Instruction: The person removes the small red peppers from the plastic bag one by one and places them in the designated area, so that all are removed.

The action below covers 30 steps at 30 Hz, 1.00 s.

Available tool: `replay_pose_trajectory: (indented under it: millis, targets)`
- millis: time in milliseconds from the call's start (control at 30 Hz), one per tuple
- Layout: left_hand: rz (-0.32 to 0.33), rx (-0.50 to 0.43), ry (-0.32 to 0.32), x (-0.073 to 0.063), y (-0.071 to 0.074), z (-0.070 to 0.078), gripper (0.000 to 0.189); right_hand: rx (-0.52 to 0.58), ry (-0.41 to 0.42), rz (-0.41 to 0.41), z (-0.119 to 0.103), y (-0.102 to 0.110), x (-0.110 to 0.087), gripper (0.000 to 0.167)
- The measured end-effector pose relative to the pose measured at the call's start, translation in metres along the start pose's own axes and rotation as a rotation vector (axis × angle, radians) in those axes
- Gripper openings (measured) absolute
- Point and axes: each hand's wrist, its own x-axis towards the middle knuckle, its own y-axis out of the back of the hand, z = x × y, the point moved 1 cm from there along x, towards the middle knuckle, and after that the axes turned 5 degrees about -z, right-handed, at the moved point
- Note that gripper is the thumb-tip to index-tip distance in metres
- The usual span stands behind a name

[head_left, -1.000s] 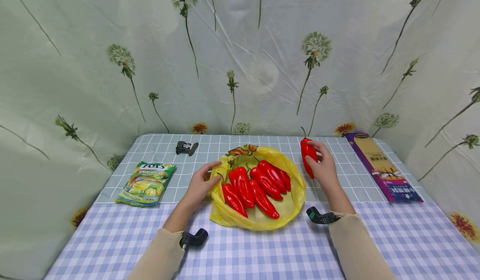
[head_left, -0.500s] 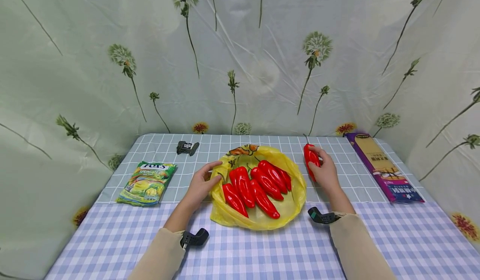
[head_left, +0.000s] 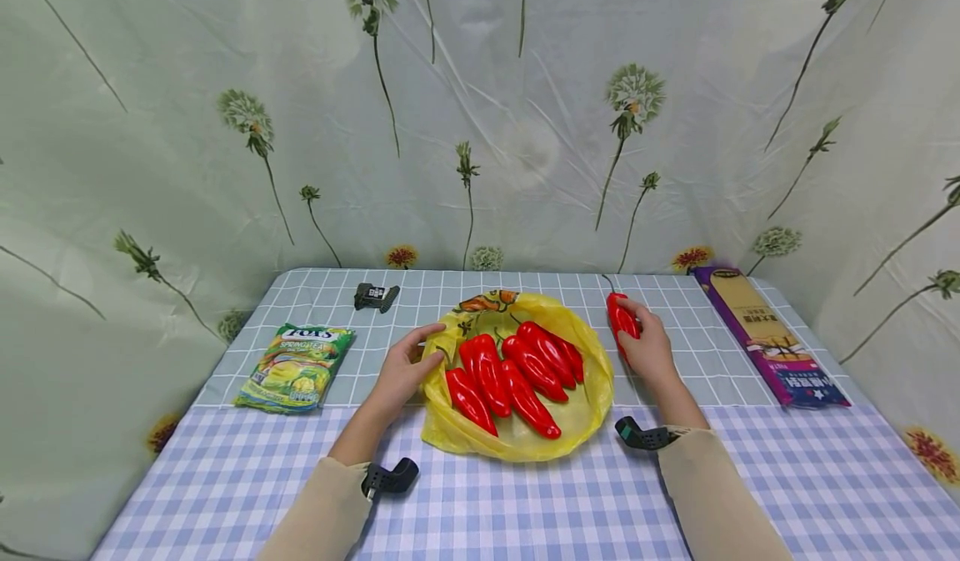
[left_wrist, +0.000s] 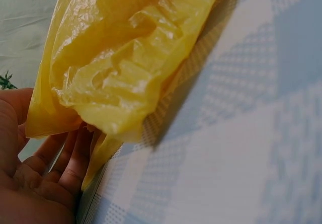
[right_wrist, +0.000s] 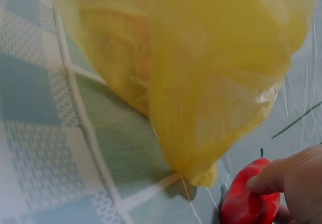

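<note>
A yellow plastic bag (head_left: pixel 517 451) lies spread with its mouth up, several red peppers (head_left: pixel 528 401) inside it. On its left rim, my left hand (head_left: pixel 397 373) holds the plastic between thumb and fingers; in the left wrist view, fingers (left_wrist: pixel 75 161) curve under the bag's edge. Right of the bag, my right hand (head_left: pixel 648 346) grips one more red pepper (head_left: pixel 622 321), low at the table, its stem pointing away. The right wrist view shows the thumb pressed on this pepper (right_wrist: pixel 246 199), while the other fingers are mostly hidden.
A green and yellow FOX'S candy packet (head_left: pixel 296 369) lies to the left. Behind it is a small black object (head_left: pixel 375 296). A long purple and gold package (head_left: pixel 768 336) lies at the right table edge. A floral curtain (head_left: pixel 480 127) hangs behind the table.
My right hand has lowered the pepper slightly and shifted a little to the right, still gripping it. The left hand and the bag have stayed in place.
</note>
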Motion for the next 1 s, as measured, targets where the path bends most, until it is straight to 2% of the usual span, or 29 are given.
replay_pose_trajectory:
  millis: [233, 567, 700, 1000]
  targets:
    - [-0.001, -0.013, 0.011, 0.0, 0.0, -0.001, 0.045, 0.0, 0.004, -0.023, 0.001, -0.001, 0.0, 0.062]
    - [-0.004, -0.016, -0.017, 0.001, 0.0, -0.002, 0.045, -0.029, 0.028, 0.005, -0.001, 0.0, -0.003, 0.055]
    - [-0.004, -0.009, -0.01, 0.002, 0.0, -0.003, 0.045, -0.032, 0.044, 0.022, -0.005, 0.002, -0.005, 0.051]
    - [-0.005, -0.001, 0.003, 0.001, -0.001, -0.001, 0.045, -0.019, 0.018, 0.02, -0.019, 0.007, -0.011, 0.05]
